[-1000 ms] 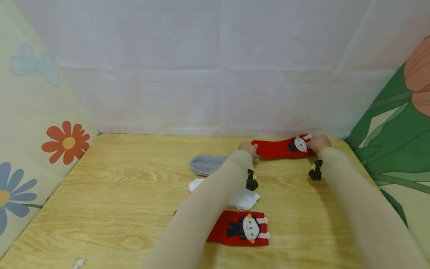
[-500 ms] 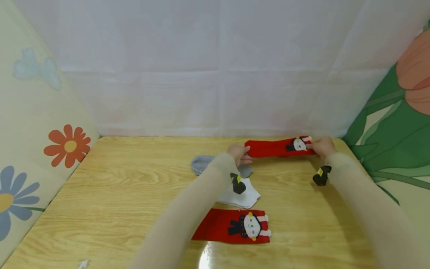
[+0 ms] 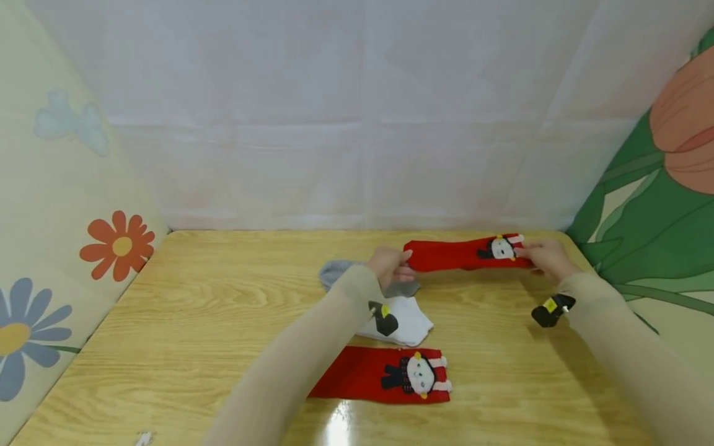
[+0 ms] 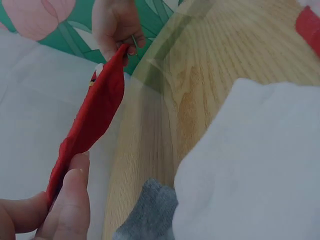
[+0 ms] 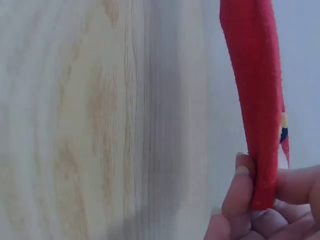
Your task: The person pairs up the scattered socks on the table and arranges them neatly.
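Observation:
A red sock with a cartoon figure near its cuff is stretched sideways above the far right of the table. My left hand pinches its plain end between thumb and fingers. At the cuff end, my right hand pinches it beside the white-faced figure. The left wrist view shows the red sock edge-on, running from one hand to the other. In the right wrist view, thumb and fingers grip the folded edge of the sock. Under my left hand and forearm lie a grey sock and a white sock, both partly hidden.
A second red sock with the same figure lies flat nearer the front, its left end behind my left sleeve. A white cloth hangs behind the wooden table. Flower-patterned panels border both sides.
Both hands have lifted the red sock off the far table edge and drawn it slightly nearer. My left hand has shifted left, my right hand right, uncovering more of the front red sock.

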A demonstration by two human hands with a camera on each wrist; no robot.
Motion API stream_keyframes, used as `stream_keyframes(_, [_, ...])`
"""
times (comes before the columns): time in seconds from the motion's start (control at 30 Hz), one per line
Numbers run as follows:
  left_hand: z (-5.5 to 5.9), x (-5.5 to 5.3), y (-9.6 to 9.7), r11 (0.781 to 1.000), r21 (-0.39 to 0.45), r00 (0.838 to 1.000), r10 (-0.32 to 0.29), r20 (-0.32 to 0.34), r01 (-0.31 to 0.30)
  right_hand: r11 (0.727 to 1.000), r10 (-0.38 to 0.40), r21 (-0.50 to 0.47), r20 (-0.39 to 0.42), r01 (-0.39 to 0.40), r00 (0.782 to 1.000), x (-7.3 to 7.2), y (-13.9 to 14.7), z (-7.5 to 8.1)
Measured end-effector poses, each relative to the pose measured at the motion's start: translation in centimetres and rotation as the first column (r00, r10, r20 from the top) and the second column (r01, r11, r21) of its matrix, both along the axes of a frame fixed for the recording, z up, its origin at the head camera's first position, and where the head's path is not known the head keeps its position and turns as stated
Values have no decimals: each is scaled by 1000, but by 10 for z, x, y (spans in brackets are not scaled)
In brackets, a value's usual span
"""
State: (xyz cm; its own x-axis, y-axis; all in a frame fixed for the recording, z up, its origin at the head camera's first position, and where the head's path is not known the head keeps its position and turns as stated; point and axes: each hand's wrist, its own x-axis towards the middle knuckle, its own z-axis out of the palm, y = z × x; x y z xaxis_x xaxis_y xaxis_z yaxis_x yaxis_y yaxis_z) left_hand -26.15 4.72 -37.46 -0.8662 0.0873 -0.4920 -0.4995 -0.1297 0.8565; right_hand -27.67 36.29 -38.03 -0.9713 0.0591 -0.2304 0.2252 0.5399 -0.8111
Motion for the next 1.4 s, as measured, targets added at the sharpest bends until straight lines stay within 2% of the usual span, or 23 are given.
stream_keyframes(0.17, [-1, 8, -6, 999, -7, 999, -47, -3, 47, 1000, 11, -16, 22, -11, 1000, 11, 0, 3])
stream_keyframes(0.37, [5, 22, -16, 992, -9, 992, -124, -30, 124, 1000, 12, -23, 44, -11, 999, 20, -2, 7])
stream_keyframes(0.57, [8, 37, -29, 976, -23, 973, -217, -75, 216, 1000, 15, -3, 70, -14, 997, 30, -7, 11])
stream_keyframes(0.77, [9, 48, -38, 961, -51, 954, -277, -113, 272, 1000, 18, -5, 68, -17, 998, 41, -11, 13])
stream_keyframes(0.93, [11, 54, -45, 956, -65, 947, -292, -133, 286, 1000, 14, -22, 77, -12, 997, 50, -16, 18])
stream_keyframes(1.13, [10, 60, -55, 958, -87, 951, -282, -127, 272, 1000, 20, -19, 59, -19, 998, 63, -23, 26])
stream_keyframes(1.4, [14, 74, -65, 951, -131, 946, -298, -131, 282, 1000, 28, -4, 22, -27, 999, 78, -29, 26])
